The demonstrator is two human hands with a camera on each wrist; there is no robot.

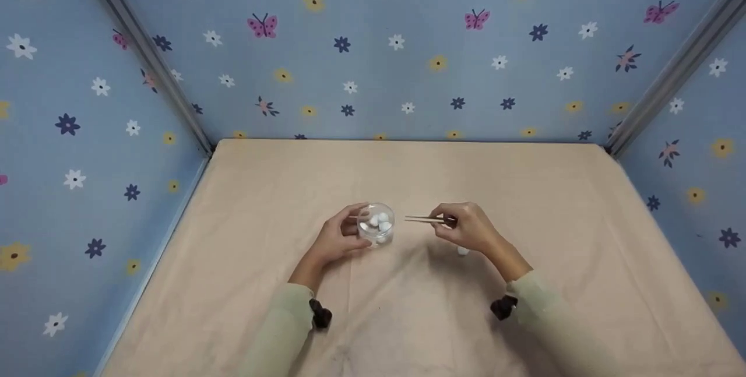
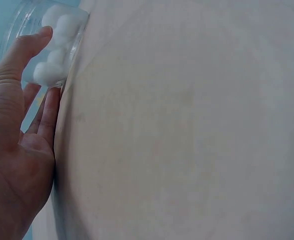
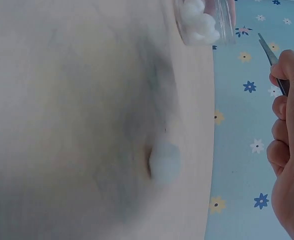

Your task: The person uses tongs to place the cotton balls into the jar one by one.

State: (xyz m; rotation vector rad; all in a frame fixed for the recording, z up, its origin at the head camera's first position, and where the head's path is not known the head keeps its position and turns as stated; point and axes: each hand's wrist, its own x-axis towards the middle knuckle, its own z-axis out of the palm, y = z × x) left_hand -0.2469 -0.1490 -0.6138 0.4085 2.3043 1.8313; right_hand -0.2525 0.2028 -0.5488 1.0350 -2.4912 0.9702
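Note:
My left hand [image 1: 340, 237] holds a clear round jar [image 1: 390, 214] upright on the cloth, thumb on the near side and fingers around the far side. Several white cotton balls [image 2: 62, 30] lie inside it. To the right of the jar, my right hand [image 1: 471, 228] pinches a pair of metal tweezers [image 1: 421, 219] between thumb and fingers. The tips point left at the jar, a short gap away, slightly parted with nothing between them. A single cotton ball [image 3: 165, 163] lies on the cloth below my right hand, partly hidden by it in the head view.
A beige cloth [image 1: 291, 167] with some creases covers the table. Blue panels [image 1: 373, 74] with flowers and butterflies stand along the back and both sides, joined by grey corner posts. A small black wrist camera [image 1: 320, 314] sits on each sleeve.

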